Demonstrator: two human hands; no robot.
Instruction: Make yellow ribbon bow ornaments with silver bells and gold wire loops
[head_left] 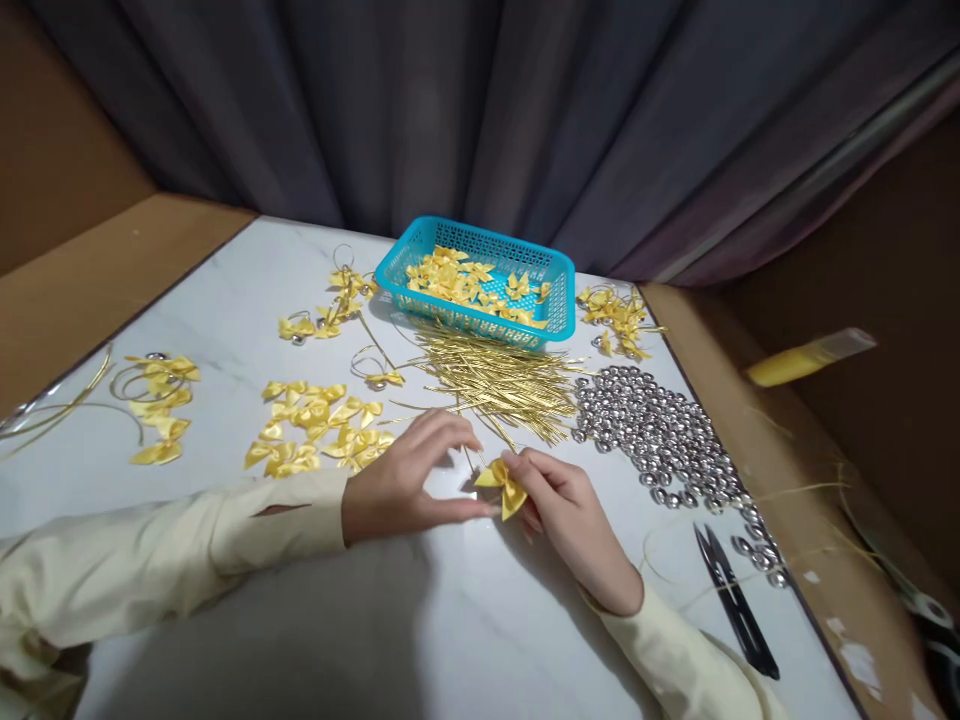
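My right hand (574, 510) pinches a yellow satin ribbon bow (504, 487) between thumb and fingers, just above the white table. Thin gold ties rise beside the bow toward the pile behind it. To the left, my left hand (416, 475) has its thumb and fingers apart in a C shape, with the thumb tip close to the bow; I cannot tell whether it touches. Behind both hands lies a heap of gold twist ties (495, 380). Loose yellow bows (315, 425) lie left of my left hand.
A turquoise basket (480, 325) holding yellow bows stands at the back. Silver bells (660, 430) are spread at right, with black thread snips (735, 600) nearer. Bows joined to looped ties (161, 400) lie at left; more bows (619, 320) lie back right.
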